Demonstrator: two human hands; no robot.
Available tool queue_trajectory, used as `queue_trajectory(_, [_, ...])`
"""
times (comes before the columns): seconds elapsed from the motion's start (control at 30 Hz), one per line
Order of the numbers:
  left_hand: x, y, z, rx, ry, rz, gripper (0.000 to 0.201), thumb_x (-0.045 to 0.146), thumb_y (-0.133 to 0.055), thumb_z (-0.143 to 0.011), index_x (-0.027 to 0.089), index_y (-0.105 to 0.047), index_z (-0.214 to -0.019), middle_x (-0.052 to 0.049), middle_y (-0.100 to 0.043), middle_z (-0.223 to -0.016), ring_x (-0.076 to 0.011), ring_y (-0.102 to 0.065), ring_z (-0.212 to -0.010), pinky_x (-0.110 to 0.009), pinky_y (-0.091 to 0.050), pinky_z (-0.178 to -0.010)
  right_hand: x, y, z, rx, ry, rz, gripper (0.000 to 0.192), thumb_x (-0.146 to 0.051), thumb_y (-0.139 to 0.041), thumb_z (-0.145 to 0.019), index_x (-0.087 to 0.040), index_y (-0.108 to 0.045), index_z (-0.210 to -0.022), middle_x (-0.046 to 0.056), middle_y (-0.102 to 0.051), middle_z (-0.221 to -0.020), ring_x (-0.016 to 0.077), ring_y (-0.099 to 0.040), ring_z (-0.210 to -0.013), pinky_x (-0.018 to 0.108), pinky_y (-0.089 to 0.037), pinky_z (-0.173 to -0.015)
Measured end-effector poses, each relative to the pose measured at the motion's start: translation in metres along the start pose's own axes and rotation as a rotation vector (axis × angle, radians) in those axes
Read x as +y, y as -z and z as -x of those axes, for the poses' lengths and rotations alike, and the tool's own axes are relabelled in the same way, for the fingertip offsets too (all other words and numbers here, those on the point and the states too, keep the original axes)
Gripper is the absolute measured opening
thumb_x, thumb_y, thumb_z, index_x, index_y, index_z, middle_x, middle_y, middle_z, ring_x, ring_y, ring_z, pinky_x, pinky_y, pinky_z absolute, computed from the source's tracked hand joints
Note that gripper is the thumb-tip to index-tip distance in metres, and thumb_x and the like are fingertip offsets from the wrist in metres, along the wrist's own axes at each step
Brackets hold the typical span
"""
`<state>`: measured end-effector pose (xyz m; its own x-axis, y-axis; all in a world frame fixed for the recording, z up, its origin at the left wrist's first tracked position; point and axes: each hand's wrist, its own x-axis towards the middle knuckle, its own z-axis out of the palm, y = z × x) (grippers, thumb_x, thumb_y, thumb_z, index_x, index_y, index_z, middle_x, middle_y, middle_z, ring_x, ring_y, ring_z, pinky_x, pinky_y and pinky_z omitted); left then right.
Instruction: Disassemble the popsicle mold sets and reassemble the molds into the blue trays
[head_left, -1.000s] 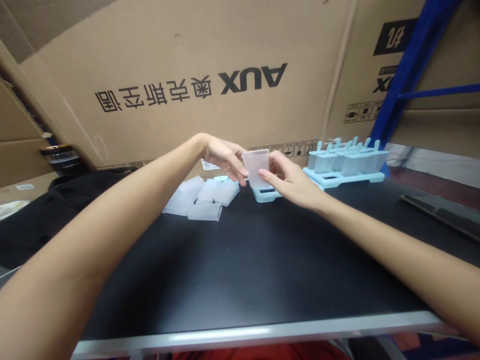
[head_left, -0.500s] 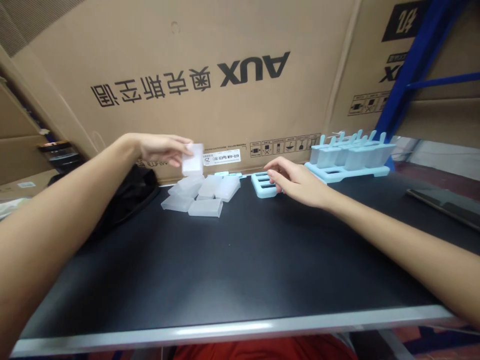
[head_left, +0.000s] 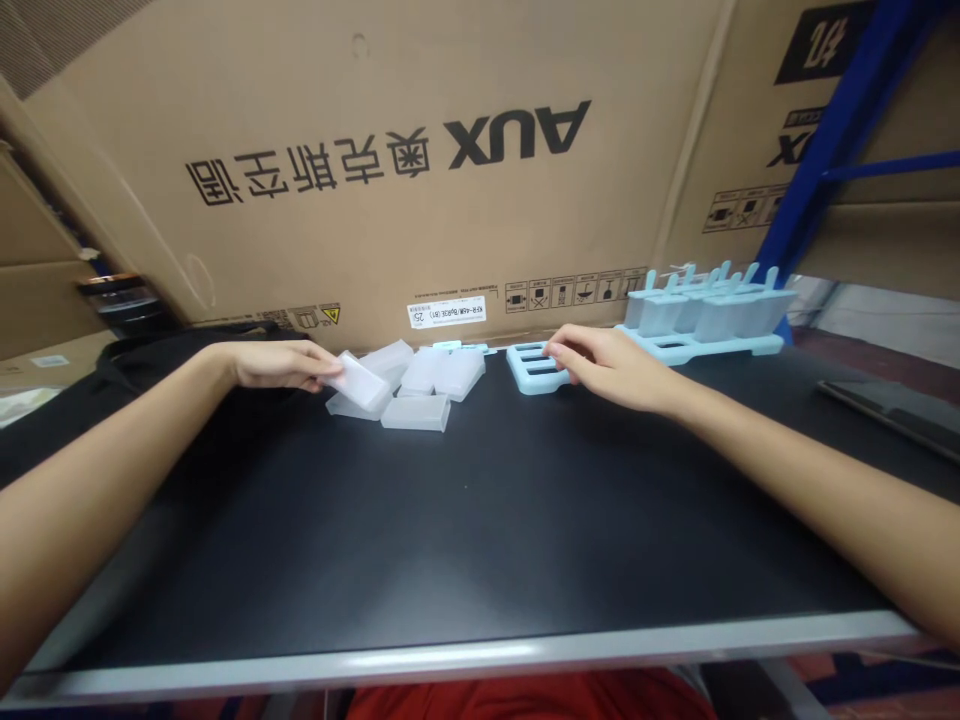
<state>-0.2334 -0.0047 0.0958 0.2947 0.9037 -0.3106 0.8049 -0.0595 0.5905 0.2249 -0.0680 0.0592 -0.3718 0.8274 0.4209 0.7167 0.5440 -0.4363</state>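
Observation:
My left hand [head_left: 289, 365] pinches one translucent white popsicle mold [head_left: 358, 384] by its end, tilted over a loose pile of similar molds. Among them, one mold [head_left: 416, 413] lies on its side at the front and another [head_left: 460, 374] lies at the pile's right. My right hand [head_left: 600, 365] has its fingers curled at the right end of a light blue slotted rack [head_left: 534, 382], covering that end. Behind the pile lie light blue sticks [head_left: 457, 347], partly hidden.
At the back right, a second light blue rack [head_left: 690, 350] holds several filled-in molds [head_left: 742, 315] with stick lids. A dark flat device [head_left: 892, 415] lies at the right edge. Black cloth [head_left: 150, 365] and a dark jar [head_left: 120, 295] sit left. A large cardboard box [head_left: 360, 240] stands behind.
My left hand has moved down and left, and the mold in it has gone from upright to tilted over the pile. My right hand stays at the rack. The view has shifted slightly.

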Motion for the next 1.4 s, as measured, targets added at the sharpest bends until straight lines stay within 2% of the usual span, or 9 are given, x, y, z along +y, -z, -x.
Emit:
queue_trajectory(0.13, [0.005,-0.007,-0.001,-0.188,0.054,0.160,0.037,0.054,-0.081,-0.070,0.020,-0.072,-0.079,-0.003,-0.065,-0.083,-0.0144,-0.056,-0.076,-0.026,-0.051,-0.080,0.006,0.004,0.000,0.022,0.012,0.025,0.030,-0.047,-0.049,-0.095,-0.022,-0.063,-0.090,0.002,-0.068,-0.078,0.0183,-0.059,-0.067,0.032,-0.041,-0.064])
queue_trajectory(0.33, [0.010,-0.008,-0.001,-0.209,0.070,0.134,0.041,0.056,-0.079,-0.070,0.020,-0.065,-0.085,-0.004,-0.064,-0.085,-0.0188,-0.064,-0.083,-0.028,-0.054,-0.083,0.015,0.015,-0.001,0.058,0.028,0.093,0.024,-0.044,-0.051,-0.091,-0.022,-0.062,-0.088,0.003,-0.068,-0.076,0.0188,-0.059,-0.066,0.032,-0.042,-0.063])
queue_trajectory(0.53, [0.014,-0.003,-0.003,-0.128,0.044,-0.021,0.045,0.059,-0.074,-0.073,0.023,-0.063,-0.097,-0.005,-0.071,-0.094,-0.0211,-0.069,-0.091,-0.022,-0.046,-0.068,0.033,0.038,-0.001,0.085,0.056,0.278,0.021,-0.039,-0.050,-0.087,-0.022,-0.062,-0.082,0.005,-0.068,-0.076,0.0208,-0.061,-0.069,0.034,-0.042,-0.066])
queue_trajectory(0.8, [0.033,0.006,-0.006,0.070,-0.052,-0.355,0.045,0.061,-0.067,-0.073,0.022,-0.069,-0.095,-0.004,-0.074,-0.091,-0.0199,-0.063,-0.076,-0.026,-0.045,-0.068,0.098,0.080,0.003,0.043,-0.202,0.429,0.024,-0.042,-0.054,-0.084,-0.022,-0.062,-0.075,0.008,-0.070,-0.075,0.0227,-0.061,-0.068,0.038,-0.041,-0.068])
queue_trajectory(0.87, [0.056,0.004,-0.010,0.151,-0.119,-0.435,0.042,0.057,-0.066,-0.073,0.021,-0.071,-0.095,-0.003,-0.074,-0.092,-0.0215,-0.064,-0.082,-0.026,-0.047,-0.074,0.118,0.086,0.005,0.091,-0.273,0.448,0.024,-0.042,-0.057,-0.084,-0.022,-0.061,-0.071,0.011,-0.070,-0.076,0.0249,-0.061,-0.069,0.041,-0.040,-0.070])
queue_trajectory(0.97, [0.115,-0.016,-0.026,0.205,-0.268,-0.545,0.040,0.050,-0.060,-0.078,0.021,-0.071,-0.102,-0.004,-0.074,-0.096,-0.0226,-0.066,-0.088,-0.029,-0.047,-0.081,0.142,0.088,0.009,0.234,-0.398,0.465,0.025,-0.045,-0.059,-0.084,-0.024,-0.057,-0.069,0.014,-0.068,-0.073,0.0286,-0.059,-0.068,0.044,-0.041,-0.069])
queue_trajectory(1.13, [0.238,-0.095,-0.087,0.194,-0.592,-0.554,0.027,0.033,-0.060,-0.078,0.015,-0.073,-0.093,-0.010,-0.074,-0.095,-0.0254,-0.067,-0.092,-0.037,-0.048,-0.088,0.152,0.076,0.015,0.348,-0.574,0.454,0.025,-0.043,-0.056,-0.083,-0.021,-0.068,-0.081,0.020,-0.070,-0.086,0.0340,-0.060,-0.077,0.046,-0.041,-0.069])
queue_trajectory(1.27, [0.309,-0.169,-0.145,0.198,-0.628,-0.334,0.028,0.037,-0.060,-0.085,0.012,-0.072,-0.093,-0.017,-0.072,-0.106,-0.0289,-0.066,-0.106,-0.039,-0.047,-0.098,0.142,0.069,0.014,0.275,-0.654,0.552,0.034,-0.044,-0.056,-0.080,-0.019,-0.075,-0.092,0.021,-0.070,-0.093,0.0359,-0.063,-0.081,0.045,-0.042,-0.067])
queue_trajectory(1.4, [0.343,-0.218,-0.180,0.229,-0.550,-0.241,0.056,0.055,-0.061,-0.088,0.012,-0.060,-0.122,-0.025,-0.058,-0.136,-0.0358,-0.058,-0.124,-0.045,-0.046,-0.102,0.133,0.066,0.007,0.071,-0.654,0.623,0.031,-0.046,-0.062,-0.072,-0.020,-0.076,-0.083,0.018,-0.070,-0.085,0.0369,-0.066,-0.083,0.043,-0.045,-0.067])
